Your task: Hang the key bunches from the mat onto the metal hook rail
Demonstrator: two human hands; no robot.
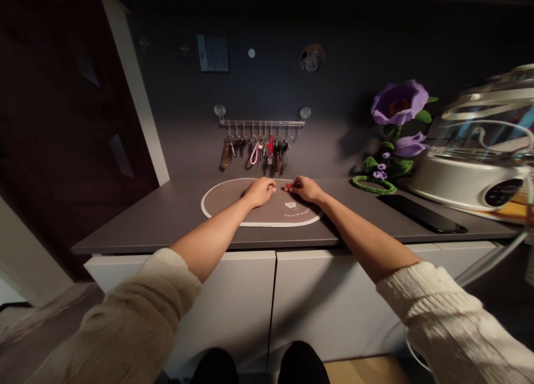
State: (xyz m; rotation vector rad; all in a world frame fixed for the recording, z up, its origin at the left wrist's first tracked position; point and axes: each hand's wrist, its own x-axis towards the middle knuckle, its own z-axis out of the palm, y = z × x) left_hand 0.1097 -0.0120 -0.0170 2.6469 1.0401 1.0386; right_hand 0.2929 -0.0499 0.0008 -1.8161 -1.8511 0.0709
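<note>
My right hand (307,189) is over the right part of an oval brown mat (225,197) with a white rim. Its fingers pinch a small red item (288,187), perhaps a key tag, with a tiny brassy bit at its left end. My left hand (260,192) rests on the middle of the mat, its fingers curled and closed; whatever they may hold is hidden. Behind both hands, a clear hook rail (262,123) on the wall carries several hanging keys, among them a pink loop (254,154) and a red strap (271,144).
Right of the mat, a black phone (421,212) lies on the grey counter (158,220). Purple knitted flowers (399,106) stand behind it, beside a white appliance (459,175) with a clear top. White cabinet doors (233,300) are below the counter edge.
</note>
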